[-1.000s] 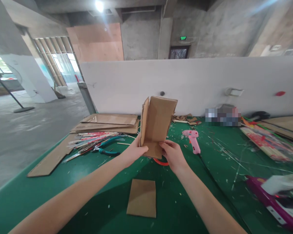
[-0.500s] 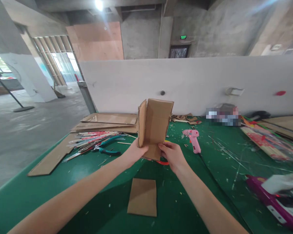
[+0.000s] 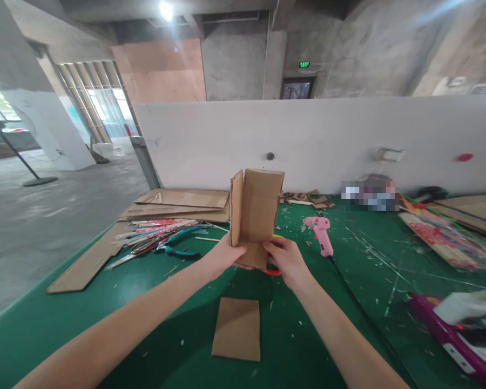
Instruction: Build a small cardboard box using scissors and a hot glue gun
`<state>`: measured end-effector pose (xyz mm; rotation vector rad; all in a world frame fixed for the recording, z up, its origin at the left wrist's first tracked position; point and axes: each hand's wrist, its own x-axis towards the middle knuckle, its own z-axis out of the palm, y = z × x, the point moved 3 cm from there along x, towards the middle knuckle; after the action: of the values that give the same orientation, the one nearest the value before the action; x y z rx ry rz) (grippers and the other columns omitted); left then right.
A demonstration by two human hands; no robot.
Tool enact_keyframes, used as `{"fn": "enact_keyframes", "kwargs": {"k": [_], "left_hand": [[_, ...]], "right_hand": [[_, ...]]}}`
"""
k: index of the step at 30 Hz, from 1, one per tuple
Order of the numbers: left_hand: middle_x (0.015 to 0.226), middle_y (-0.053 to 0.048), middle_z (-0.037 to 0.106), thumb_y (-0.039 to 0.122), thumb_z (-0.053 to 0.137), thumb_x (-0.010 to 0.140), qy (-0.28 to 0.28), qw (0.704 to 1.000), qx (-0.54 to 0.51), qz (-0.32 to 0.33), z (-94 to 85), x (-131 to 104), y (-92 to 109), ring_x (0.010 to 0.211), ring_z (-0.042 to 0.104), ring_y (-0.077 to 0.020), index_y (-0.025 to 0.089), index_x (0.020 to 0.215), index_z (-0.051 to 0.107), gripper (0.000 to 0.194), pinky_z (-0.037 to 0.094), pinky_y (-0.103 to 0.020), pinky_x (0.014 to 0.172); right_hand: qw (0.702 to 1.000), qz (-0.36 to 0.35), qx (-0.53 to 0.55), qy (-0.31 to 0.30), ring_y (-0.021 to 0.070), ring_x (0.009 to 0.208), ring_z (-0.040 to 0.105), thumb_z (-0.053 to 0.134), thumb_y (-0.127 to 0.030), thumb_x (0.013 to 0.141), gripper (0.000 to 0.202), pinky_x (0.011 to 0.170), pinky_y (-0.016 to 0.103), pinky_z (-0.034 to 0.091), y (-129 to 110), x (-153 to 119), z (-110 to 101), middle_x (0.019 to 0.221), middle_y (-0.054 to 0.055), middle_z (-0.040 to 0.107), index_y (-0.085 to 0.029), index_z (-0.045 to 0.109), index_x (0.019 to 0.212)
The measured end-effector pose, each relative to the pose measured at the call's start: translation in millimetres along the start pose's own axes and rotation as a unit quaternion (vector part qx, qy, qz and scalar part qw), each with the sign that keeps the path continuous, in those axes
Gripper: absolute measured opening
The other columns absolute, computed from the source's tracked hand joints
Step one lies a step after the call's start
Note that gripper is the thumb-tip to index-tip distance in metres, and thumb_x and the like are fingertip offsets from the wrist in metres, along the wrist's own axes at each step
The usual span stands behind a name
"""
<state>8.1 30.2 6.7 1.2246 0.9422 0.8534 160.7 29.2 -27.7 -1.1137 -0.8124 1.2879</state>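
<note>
The brown folded cardboard form (image 3: pixel 260 210) is held upright above the green surface (image 3: pixel 166 335), its upright panels meeting a lower flap. The left hand (image 3: pixel 222 254) has a narrow grip on its lower left corner, thumb in front; the right hand (image 3: pixel 285 262) pinches the flap's right edge.

Beyond the form, a white partition wall (image 3: pixel 202 135) bounds the surface. Nearer than the form lies a flat square brown cardboard piece (image 3: pixel 237 329), with room between them. Left of the form are teal-handled pliers (image 3: pixel 182 253); right of it, well apart, is a pink glue gun (image 3: pixel 322 236).

Compared with one second ago, the form sits slightly lower, its top farther left; the square remains in place.
</note>
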Motion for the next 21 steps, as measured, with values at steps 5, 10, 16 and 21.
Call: {"fn": "enact_keyframes", "kwargs": {"k": [5, 10, 16, 21], "left_hand": [[0.121, -0.015, 0.058, 0.024, 0.071, 0.072, -0.059, 0.998, -0.007, -0.020, -10.1, 3.0, -2.1, 0.095, 0.064, -0.0251, 0.017, 0.123, 0.044, 0.058, 0.059, -0.030, 0.059], [0.103, -0.010, 0.060, 0.035, 0.070, 0.075, -0.148, 0.988, 0.001, -0.036, -24.7, 8.3, -4.1, 0.077, 0.063, -0.0169, 0.018, 0.116, 0.047, 0.050, 0.055, -0.026, 0.049], [0.080, 0.001, 0.054, 0.034, 0.072, 0.074, -0.176, 0.984, 0.037, 0.006, -27.0, 8.5, -4.1, 0.055, 0.054, -0.0066, 0.017, 0.098, 0.051, 0.036, 0.046, -0.018, 0.041], [0.075, 0.002, 0.053, 0.033, 0.068, 0.078, -0.183, 0.983, 0.027, 0.014, -25.2, 8.0, -5.4, 0.050, 0.052, -0.0054, 0.017, 0.099, 0.051, 0.032, 0.044, -0.019, 0.043]], "right_hand": [[0.999, 0.008, 0.042, -0.010, 0.0180, 0.066, 0.066, 0.073, -0.023, 0.058, 0.023, 0.061, 0.032, 0.057, -0.8, -3.0, 3.4, 0.079, 0.004, 0.070, -0.017, 0.067, 0.079], [0.995, -0.005, 0.099, -0.006, 0.0165, 0.067, 0.066, 0.077, -0.024, 0.058, 0.021, 0.062, 0.030, 0.057, -2.7, -6.1, 5.9, 0.075, 0.004, 0.069, -0.017, 0.065, 0.074], [0.994, -0.014, 0.107, -0.022, 0.0179, 0.066, 0.067, 0.080, -0.028, 0.056, 0.026, 0.062, 0.031, 0.058, -1.1, -9.3, 8.4, 0.069, 0.003, 0.068, -0.017, 0.064, 0.073], [0.992, -0.026, 0.123, -0.010, 0.0183, 0.067, 0.067, 0.080, -0.027, 0.055, 0.027, 0.061, 0.030, 0.057, -1.4, -11.8, 9.0, 0.069, 0.003, 0.068, -0.018, 0.063, 0.075]]}}
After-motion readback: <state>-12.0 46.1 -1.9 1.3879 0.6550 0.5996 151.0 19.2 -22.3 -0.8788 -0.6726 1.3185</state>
